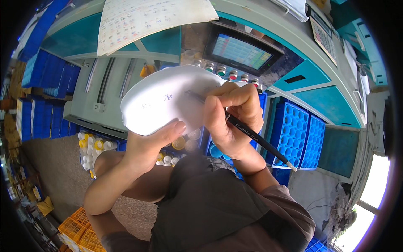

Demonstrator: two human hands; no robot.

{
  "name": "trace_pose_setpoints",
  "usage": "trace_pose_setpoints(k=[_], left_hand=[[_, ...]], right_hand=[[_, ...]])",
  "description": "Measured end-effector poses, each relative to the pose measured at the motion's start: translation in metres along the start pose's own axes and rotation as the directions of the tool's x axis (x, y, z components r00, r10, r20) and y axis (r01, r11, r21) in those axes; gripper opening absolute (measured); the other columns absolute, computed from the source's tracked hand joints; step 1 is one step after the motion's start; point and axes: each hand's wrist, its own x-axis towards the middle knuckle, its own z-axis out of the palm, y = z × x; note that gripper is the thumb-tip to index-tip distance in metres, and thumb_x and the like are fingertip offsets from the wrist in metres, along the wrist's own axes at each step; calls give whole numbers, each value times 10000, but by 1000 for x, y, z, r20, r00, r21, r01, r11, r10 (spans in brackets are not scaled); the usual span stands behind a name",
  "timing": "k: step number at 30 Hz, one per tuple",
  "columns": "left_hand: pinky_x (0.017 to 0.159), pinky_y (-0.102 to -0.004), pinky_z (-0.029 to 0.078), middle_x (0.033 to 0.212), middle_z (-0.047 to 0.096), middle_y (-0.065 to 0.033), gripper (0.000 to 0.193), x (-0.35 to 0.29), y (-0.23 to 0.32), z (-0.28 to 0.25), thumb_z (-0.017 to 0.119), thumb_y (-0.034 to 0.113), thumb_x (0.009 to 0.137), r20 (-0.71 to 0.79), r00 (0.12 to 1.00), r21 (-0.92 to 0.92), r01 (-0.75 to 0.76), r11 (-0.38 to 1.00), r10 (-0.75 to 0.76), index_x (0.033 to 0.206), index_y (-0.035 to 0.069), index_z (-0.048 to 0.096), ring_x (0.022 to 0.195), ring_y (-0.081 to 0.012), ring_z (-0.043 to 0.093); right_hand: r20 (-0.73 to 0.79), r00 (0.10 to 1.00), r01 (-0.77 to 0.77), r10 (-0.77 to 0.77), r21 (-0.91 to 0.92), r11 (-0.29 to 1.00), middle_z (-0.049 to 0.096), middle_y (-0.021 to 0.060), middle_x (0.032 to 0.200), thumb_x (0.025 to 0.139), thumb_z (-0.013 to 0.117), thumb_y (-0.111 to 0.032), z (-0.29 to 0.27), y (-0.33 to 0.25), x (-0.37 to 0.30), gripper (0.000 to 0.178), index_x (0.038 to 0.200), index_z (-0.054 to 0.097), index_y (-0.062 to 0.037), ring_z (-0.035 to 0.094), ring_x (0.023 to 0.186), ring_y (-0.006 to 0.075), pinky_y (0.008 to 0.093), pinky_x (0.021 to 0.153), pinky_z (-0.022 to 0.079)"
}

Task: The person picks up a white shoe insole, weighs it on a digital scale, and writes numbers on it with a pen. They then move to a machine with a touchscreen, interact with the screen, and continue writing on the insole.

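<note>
My left hand (153, 140) grips the lower edge of a white oval piece of paper or card (147, 94), its thumb lying on the front face. A few handwritten marks show on that face. My right hand (235, 117) is closed round a slim black pen (260, 140) with a pale end, which slants down to the right. The pen's writing end points at the white piece, near its right side; the tip itself is mostly hidden by my fingers. Both hands are raised in front of the machine panel.
A screen (242, 51) and several round push buttons (233, 75) are on the panel. Written sheets (151, 23) hang over the top edge. Blue trays with round pockets (291, 134) stand at right, white and yellow bottles (90, 149) at left. Orange crates (79, 229) sit on the floor.
</note>
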Motion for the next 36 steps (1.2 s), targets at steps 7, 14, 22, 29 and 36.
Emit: trace_pose_setpoints(k=[7, 14, 22, 29, 36], left_hand=[[1038, -396, 393, 1280, 531, -96, 585, 2, 0, 0, 696, 89, 849, 33, 999, -75, -26, 997, 29, 1356, 26, 409, 1208, -220, 506], [1046, -430, 406, 1307, 530, -108, 545, 1, -3, -2, 631, 120, 897, -13, 997, -175, -77, 982, 76, 1375, 31, 384, 1229, -230, 511], [1043, -428, 408, 1298, 535, -112, 530, 0, -6, -6, 620, 98, 901, 14, 997, -180, -67, 981, 71, 1372, 28, 387, 1221, -229, 517], [1040, -419, 410, 1276, 550, -112, 528, 2, -2, 2, 626, 74, 893, 36, 994, -167, -96, 981, 103, 1365, 24, 396, 1207, -228, 528], [1038, -420, 411, 1278, 549, -113, 531, 6, 3, 9, 631, 79, 892, 95, 986, -188, -115, 975, 134, 1364, 20, 396, 1211, -230, 525]], right_hand=[[-84, 996, -35, 37, 21, 999, 637, 107, 794, 877, 663, -63, -1, 2, -2, 212, 904, 456, -28, 564, 612, 97, 229, 551, 448], [-97, 994, -39, 45, 67, 997, 649, 102, 822, 898, 645, -72, -11, 2, -6, 209, 944, 445, -33, 605, 655, 104, 247, 579, 486], [-145, 989, -24, 33, 68, 997, 613, 101, 767, 929, 608, -89, -5, 5, -4, 185, 881, 436, -39, 536, 607, 69, 188, 543, 416], [-141, 989, -38, 34, -27, 999, 629, 94, 756, 909, 634, -81, -6, 6, -3, 190, 878, 456, -25, 572, 611, 85, 204, 545, 439], [-166, 986, -36, 29, -40, 999, 603, 90, 743, 923, 606, -77, -6, 6, -3, 184, 862, 441, -26, 529, 583, 63, 185, 525, 403]])
